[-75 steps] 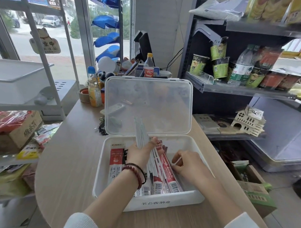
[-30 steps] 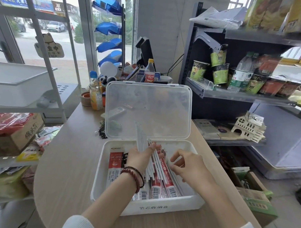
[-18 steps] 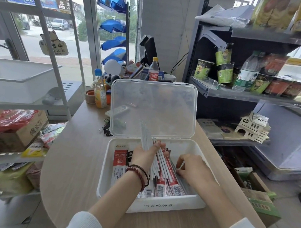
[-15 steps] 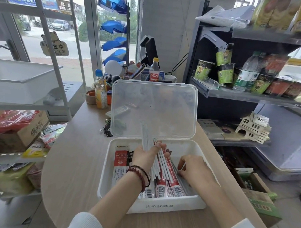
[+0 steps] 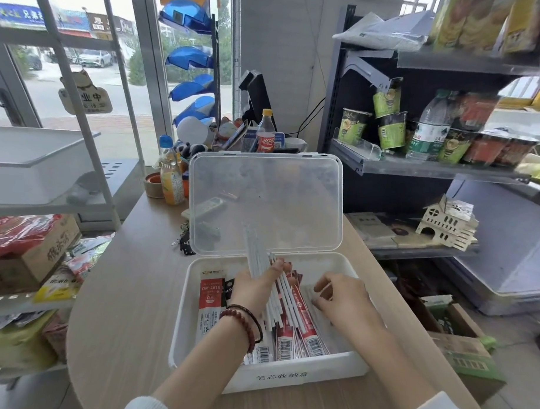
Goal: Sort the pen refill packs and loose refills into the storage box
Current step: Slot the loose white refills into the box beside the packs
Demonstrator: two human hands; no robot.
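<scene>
A white storage box (image 5: 299, 375) stands on the wooden table with its clear lid (image 5: 265, 201) raised at the back. Red-and-white refill packs (image 5: 306, 319) lie lengthwise inside, one more pack (image 5: 209, 301) at the left side. My left hand (image 5: 255, 289) grips a bundle of loose white refills (image 5: 255, 253) that stick up and back over the box. My right hand (image 5: 342, 296) is inside the right part of the box, fingers curled down among the loose refills there; what it pinches is hidden.
Bottles (image 5: 171, 174), a tape roll (image 5: 153, 185), keys (image 5: 184, 241) and a remote crowd the table behind the lid. A metal shelf rack (image 5: 414, 168) with cups and bottles stands right, a white rack (image 5: 47, 169) left. A cardboard carton (image 5: 463, 350) sits on the floor right.
My right hand has shifted slightly within the right side of the box, fingers working among the refills. My left hand keeps the bundle in the same place. The camera view has drifted a little.
</scene>
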